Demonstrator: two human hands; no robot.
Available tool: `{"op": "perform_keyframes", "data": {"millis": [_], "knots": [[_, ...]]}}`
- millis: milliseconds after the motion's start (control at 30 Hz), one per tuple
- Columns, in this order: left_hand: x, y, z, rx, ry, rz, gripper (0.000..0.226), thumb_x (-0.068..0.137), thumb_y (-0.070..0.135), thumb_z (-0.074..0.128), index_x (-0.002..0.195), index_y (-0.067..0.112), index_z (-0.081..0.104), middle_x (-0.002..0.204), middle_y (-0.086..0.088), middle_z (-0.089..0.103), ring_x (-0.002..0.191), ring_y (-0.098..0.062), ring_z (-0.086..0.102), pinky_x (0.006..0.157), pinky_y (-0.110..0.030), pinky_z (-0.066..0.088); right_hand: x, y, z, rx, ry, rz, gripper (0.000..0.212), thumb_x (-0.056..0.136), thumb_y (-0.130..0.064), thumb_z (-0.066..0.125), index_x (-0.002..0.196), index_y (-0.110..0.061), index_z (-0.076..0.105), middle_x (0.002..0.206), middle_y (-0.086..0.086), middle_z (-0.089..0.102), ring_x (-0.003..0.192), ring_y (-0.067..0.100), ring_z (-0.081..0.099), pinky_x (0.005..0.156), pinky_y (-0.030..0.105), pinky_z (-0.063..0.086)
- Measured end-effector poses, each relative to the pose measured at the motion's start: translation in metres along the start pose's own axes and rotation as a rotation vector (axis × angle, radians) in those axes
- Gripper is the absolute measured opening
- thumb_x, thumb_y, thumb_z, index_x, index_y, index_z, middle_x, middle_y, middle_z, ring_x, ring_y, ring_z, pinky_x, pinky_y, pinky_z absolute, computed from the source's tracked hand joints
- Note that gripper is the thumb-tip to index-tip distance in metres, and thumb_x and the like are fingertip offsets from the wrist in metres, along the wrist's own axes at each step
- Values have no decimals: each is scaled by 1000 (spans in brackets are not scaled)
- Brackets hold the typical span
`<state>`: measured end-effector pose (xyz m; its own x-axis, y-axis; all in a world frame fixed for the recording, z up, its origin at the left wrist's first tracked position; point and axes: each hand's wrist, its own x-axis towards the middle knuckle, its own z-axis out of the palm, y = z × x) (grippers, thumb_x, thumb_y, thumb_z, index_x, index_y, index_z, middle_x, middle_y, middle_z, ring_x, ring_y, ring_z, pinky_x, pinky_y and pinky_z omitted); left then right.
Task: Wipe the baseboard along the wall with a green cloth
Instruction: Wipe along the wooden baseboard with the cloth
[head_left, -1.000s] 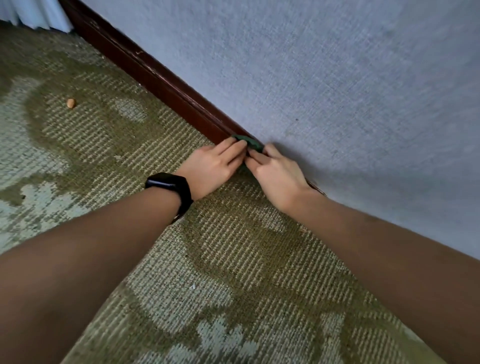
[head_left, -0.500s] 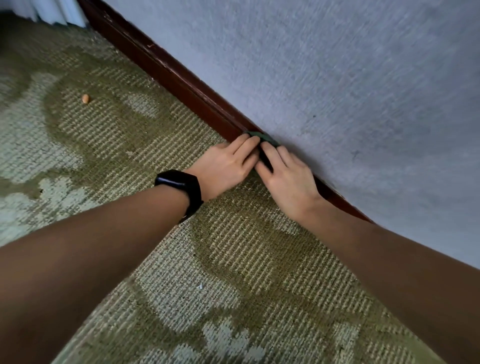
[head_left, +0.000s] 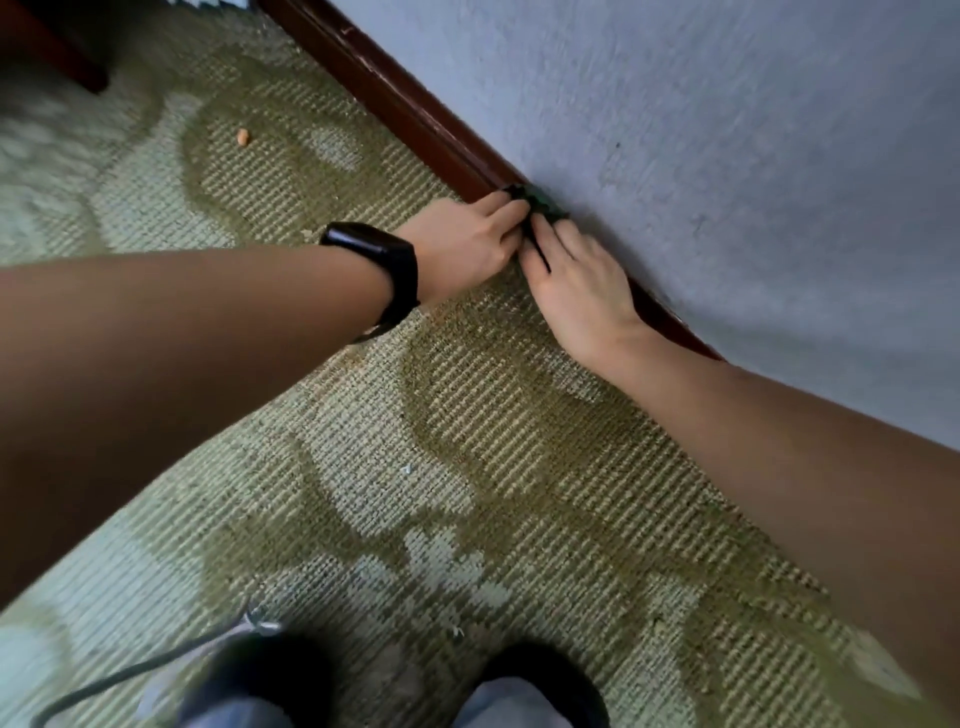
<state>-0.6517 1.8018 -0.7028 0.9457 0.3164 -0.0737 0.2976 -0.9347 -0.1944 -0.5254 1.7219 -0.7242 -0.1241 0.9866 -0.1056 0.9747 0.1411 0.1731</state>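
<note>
A dark brown baseboard (head_left: 395, 98) runs diagonally where the grey wall (head_left: 727, 156) meets the carpet. A green cloth (head_left: 540, 200) lies on its top edge, mostly hidden under my fingers. My left hand (head_left: 462, 244), a black watch on its wrist, presses the cloth with straight fingers from the left. My right hand (head_left: 576, 280) lies flat beside it against the baseboard, its fingertips on the cloth too. The two hands touch each other.
Green patterned carpet (head_left: 363, 441) covers the floor. A small orange crumb (head_left: 242, 137) lies at the upper left. My knees and dark shoes (head_left: 540, 686) show at the bottom, with a thin cable (head_left: 156, 665) at the lower left. Dark furniture (head_left: 47, 47) stands in the top left corner.
Both hands have slid with the cloth up along the baseboard toward the far end. The view has tilted down, so my knees and shoes now show.
</note>
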Motion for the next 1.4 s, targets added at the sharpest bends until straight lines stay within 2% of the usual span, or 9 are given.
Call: {"op": "perform_keyframes", "data": {"millis": [133, 233, 367, 533, 767, 867, 1167, 1233, 1400], "knots": [[4, -6, -2, -52, 29, 37, 82, 74, 17, -12, 124, -12, 47, 134, -28, 44, 124, -36, 43, 72, -47, 55, -1, 2, 5, -76, 100, -1, 35, 83, -11, 58, 117, -6, 63, 129, 13, 61, 113, 23, 60, 95, 29, 48], [1, -17, 10, -46, 100, 123, 55, 85, 8, 16, 114, -13, 57, 120, -29, 58, 108, -37, 59, 64, -41, 60, 4, -2, 13, -50, 182, -55, 29, 75, -18, 61, 101, -13, 74, 109, 2, 74, 95, 13, 69, 84, 22, 54], [-5, -41, 36, -4, 234, 206, 41, 83, 2, 33, 103, -9, 67, 105, -23, 70, 96, -31, 69, 60, -31, 59, 21, -9, 10, -69, 217, -23, 42, 78, -11, 37, 97, -12, 75, 103, 1, 75, 89, 16, 70, 80, 23, 56], [-5, -77, 54, 1, 370, 301, 34, 84, -3, 39, 102, -10, 67, 104, -25, 70, 94, -33, 69, 60, -33, 61, 42, -18, -3, -57, 143, -20, 40, 79, -12, 39, 96, -14, 75, 103, -2, 75, 87, 15, 71, 74, 21, 57], [-20, -115, 74, -113, 372, 46, 37, 84, -1, 37, 105, -14, 64, 109, -30, 66, 98, -40, 66, 69, -42, 61, 107, -43, -13, -47, 153, 30, 43, 87, -12, 32, 112, -13, 67, 120, -1, 68, 108, 16, 63, 89, 23, 53], [-15, -106, 73, -150, 413, 16, 34, 82, -1, 41, 100, -11, 67, 104, -28, 69, 94, -38, 68, 65, -39, 62, 97, -39, -16, -62, 168, 33, 35, 84, -14, 43, 103, -14, 72, 115, -2, 71, 100, 13, 67, 80, 20, 56], [-1, -58, 62, -214, 507, 294, 38, 80, 5, 40, 100, 1, 72, 101, -12, 74, 93, -22, 70, 69, -26, 60, 21, -19, -23, -17, 107, 81, 35, 74, 5, 48, 101, 6, 70, 106, 21, 72, 86, 32, 70, 65, 38, 60], [-3, -72, 66, -161, 517, 353, 38, 81, 4, 39, 99, 2, 72, 104, -11, 74, 95, -21, 69, 68, -26, 60, 33, -22, -24, -25, 100, 81, 29, 74, 7, 59, 99, 5, 71, 103, 20, 73, 82, 31, 70, 63, 37, 61], [-11, -133, 81, -76, 524, 420, 37, 80, 3, 41, 95, 4, 74, 100, -9, 75, 91, -21, 71, 65, -26, 60, 85, -39, -25, -38, 130, 52, 38, 79, -1, 41, 98, 2, 73, 103, 16, 74, 79, 29, 71, 66, 32, 61]]}}
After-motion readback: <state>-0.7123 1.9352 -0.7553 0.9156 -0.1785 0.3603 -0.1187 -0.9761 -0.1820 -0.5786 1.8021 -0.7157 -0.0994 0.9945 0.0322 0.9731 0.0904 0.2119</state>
